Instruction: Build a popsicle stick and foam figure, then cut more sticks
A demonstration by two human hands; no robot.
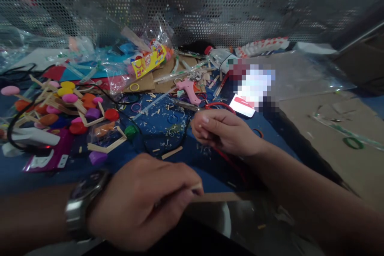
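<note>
My left hand (144,200), with a watch (87,192) on its wrist, hovers at the table's near edge. Its thumb and index finger are pressed together; whatever may be between them is hidden. Above the blue tabletop (207,168), my right hand (225,130) is closed, fingers curled against the thumb. A tiny pale bit shows at its fingertips, too small to name. Just behind it lies a metal tool with red handles (220,105), partly covered by the hand. A pink glue gun (189,90) rests farther back. Between the hands lies a short wooden stick (172,153).
On the left, wooden sticks joined with coloured lumps (70,99) form a pile beside a purple packet (57,150) and black cable. A lit phone (249,98), plastic bottle (222,59) and yellow-labelled bag (149,62) stand behind. Cardboard (324,128) lies right; shavings litter the table.
</note>
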